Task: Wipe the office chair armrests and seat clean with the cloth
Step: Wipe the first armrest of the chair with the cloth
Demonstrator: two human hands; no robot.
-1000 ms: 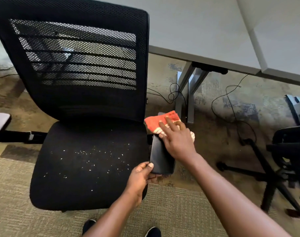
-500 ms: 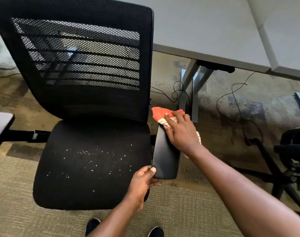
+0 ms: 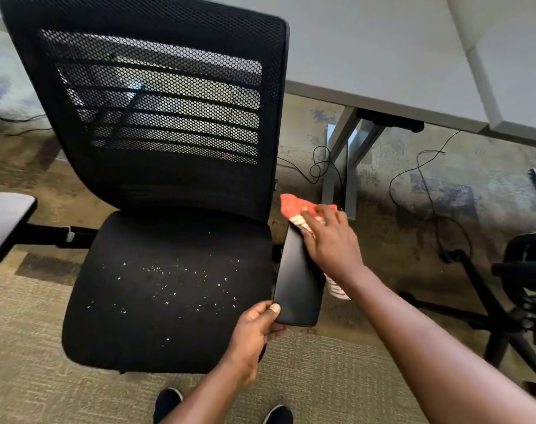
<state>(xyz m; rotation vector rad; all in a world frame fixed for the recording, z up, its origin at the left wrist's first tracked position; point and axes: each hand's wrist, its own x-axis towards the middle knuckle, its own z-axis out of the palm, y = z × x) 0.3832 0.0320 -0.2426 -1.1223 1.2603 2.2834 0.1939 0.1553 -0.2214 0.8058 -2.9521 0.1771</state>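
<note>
Wiping reaches the far end of the right armrest

Nearest, the left hand [image 3: 257, 327] pinches the near end of the armrest [image 3: 297, 289], steadying it. Its long axis runs away from the person toward the chair back, leaning slightly right. Further along, the right hand [image 3: 331, 243] presses flat on the cloth [image 3: 294, 206], gripping it to the pad; it has slid from mid-pad to the far end, so this armrest looks nearly done. White crumbs still dot the seat [image 3: 168, 289], unwiped.
</note>
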